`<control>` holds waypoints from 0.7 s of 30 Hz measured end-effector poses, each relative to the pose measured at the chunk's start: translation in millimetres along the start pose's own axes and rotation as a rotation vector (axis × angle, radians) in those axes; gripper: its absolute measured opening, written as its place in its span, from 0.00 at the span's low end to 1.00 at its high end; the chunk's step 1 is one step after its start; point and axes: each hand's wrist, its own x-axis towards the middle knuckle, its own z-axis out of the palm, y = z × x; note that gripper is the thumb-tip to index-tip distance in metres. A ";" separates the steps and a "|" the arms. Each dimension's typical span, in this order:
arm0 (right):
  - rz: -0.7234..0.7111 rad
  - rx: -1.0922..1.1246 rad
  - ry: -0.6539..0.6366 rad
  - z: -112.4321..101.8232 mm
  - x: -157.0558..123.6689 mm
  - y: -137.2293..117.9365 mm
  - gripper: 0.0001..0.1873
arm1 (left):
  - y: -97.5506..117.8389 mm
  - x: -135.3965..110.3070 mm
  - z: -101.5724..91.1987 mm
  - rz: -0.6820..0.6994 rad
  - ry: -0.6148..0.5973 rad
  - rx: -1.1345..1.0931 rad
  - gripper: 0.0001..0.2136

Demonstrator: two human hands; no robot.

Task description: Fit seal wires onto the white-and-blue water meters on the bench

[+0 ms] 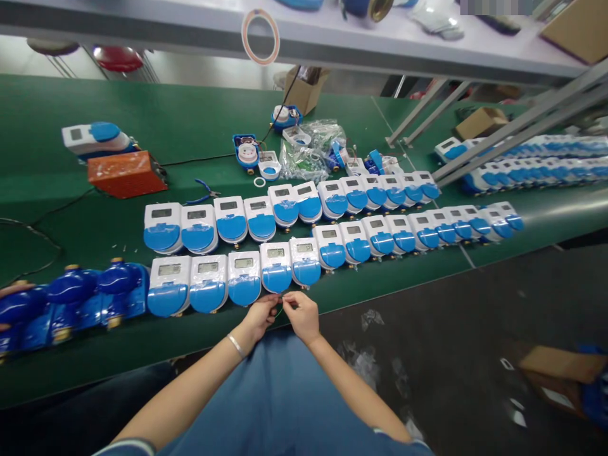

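Note:
My left hand (261, 316) and my right hand (303, 314) are close together at the front edge of the green bench. Each has its fingers pinched, and a thin green wire (279, 311) curves between them; its ends are hidden by the fingers. Just beyond the fingertips lies a white meter with a blue lid (276, 277) and a small grey display. Beside it, to the right, is another such meter (305, 269). Both belong to the front one of two long rows of alike meters.
Blue meter bodies (118, 278) with brass ends lie at the left, where another person's hand (14, 289) reaches in. Behind the rows are pliers (203, 191), an orange box (126, 174) and plastic bags (304, 158). A shelf (190, 28) crosses overhead.

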 end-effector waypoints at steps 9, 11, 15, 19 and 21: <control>0.000 0.002 -0.001 0.4 1.6 -3.9 0.07 | -4.7 1.9 -0.1 0.046 0.000 -0.005 0.06; -0.005 -0.008 0.001 1.1 2.1 -3.3 0.07 | -5.3 2.5 -0.4 0.041 0.006 -0.011 0.05; 0.023 -0.020 -0.022 5.2 3.3 0.8 0.07 | -6.2 3.0 0.2 0.021 0.033 -0.026 0.06; 0.091 -0.015 0.014 12.5 4.3 6.7 0.07 | -10.6 5.1 2.2 0.057 0.052 -0.076 0.11; 0.126 -0.030 0.039 17.1 4.6 10.0 0.07 | -14.3 7.6 3.3 0.097 0.050 -0.108 0.14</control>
